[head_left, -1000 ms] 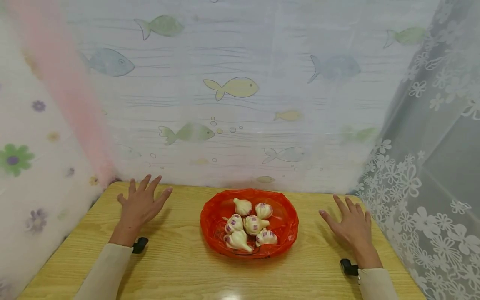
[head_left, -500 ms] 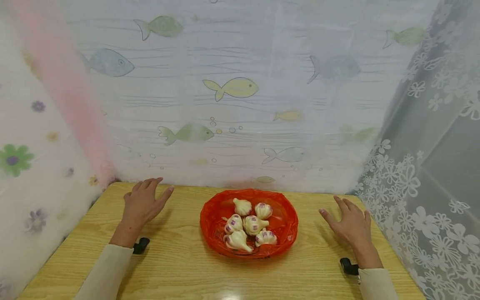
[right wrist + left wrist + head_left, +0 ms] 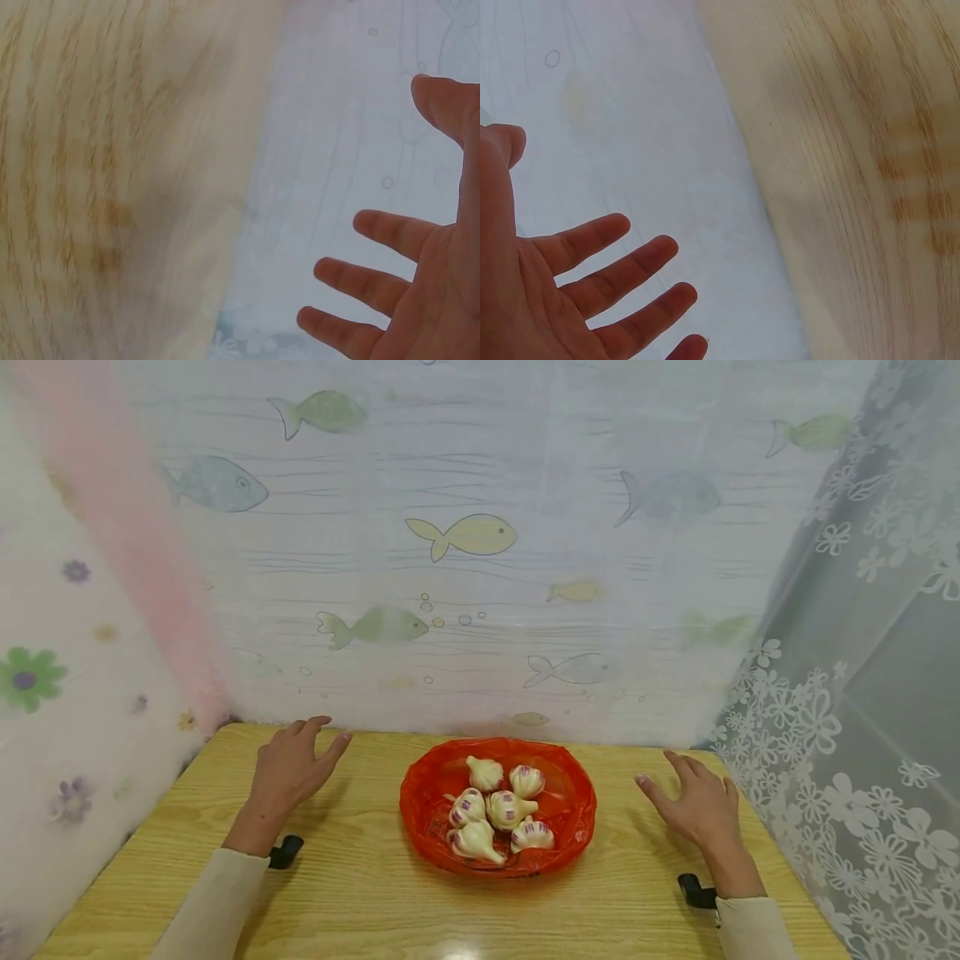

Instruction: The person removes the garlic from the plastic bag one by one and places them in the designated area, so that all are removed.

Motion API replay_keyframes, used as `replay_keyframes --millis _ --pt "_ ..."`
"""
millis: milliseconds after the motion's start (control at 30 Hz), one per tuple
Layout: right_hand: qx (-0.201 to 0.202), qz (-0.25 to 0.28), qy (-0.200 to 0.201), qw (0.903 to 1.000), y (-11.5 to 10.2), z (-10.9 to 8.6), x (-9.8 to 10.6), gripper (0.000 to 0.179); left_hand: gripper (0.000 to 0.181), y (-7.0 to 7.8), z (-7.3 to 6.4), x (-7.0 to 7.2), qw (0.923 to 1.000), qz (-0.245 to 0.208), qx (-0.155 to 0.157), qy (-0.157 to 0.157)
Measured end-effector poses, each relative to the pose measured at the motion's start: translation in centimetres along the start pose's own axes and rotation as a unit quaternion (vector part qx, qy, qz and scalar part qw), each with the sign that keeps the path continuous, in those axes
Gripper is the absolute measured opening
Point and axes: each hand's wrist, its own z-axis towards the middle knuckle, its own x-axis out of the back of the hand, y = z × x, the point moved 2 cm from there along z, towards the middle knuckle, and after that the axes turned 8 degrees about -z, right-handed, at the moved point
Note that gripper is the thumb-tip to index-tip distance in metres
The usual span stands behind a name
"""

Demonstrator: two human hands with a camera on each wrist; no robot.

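Several garlic bulbs (image 3: 508, 810), cream with purple streaks, lie in a round container covered with red plastic (image 3: 420, 839) at the middle of the table. To the left of it, my left hand (image 3: 288, 768) hovers above the wood with relaxed, spread fingers and holds nothing. In the left wrist view, the fingers (image 3: 622, 277) point away from the palm and stand apart. My right hand (image 3: 697, 806) is held over the table on the other side, thumb toward the container. Its fingers (image 3: 360, 281) appear loosely extended in the right wrist view, with nothing in them.
The wood-grain table (image 3: 360, 902) reaches back to a pale curtain (image 3: 480, 468) printed with fish. A flowered sheet (image 3: 67, 727) hangs at the left, and a sheer lace curtain (image 3: 847, 793) at the right. Both wrists carry a small black camera mount (image 3: 697, 893).
My left hand has turned, its spread fingers coming closer together and bending a little, and shifted slightly right. The right hand's fingers have drawn in slightly. The garlic and container have stayed put.
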Motion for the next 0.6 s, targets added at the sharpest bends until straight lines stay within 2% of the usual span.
replay_keyframes --millis 333,600 --pt "0.014 0.013 0.030 0.9994 -1.0 -0.1 1.0 0.080 0.073 0.6 0.2 -0.3 0.9994 -0.032 -0.009 -0.008" --pt "0.035 0.026 0.070 0.9966 -2.1 -0.2 1.9 0.076 0.069 1.3 0.1 -0.5 0.9984 -0.052 -0.022 0.002"
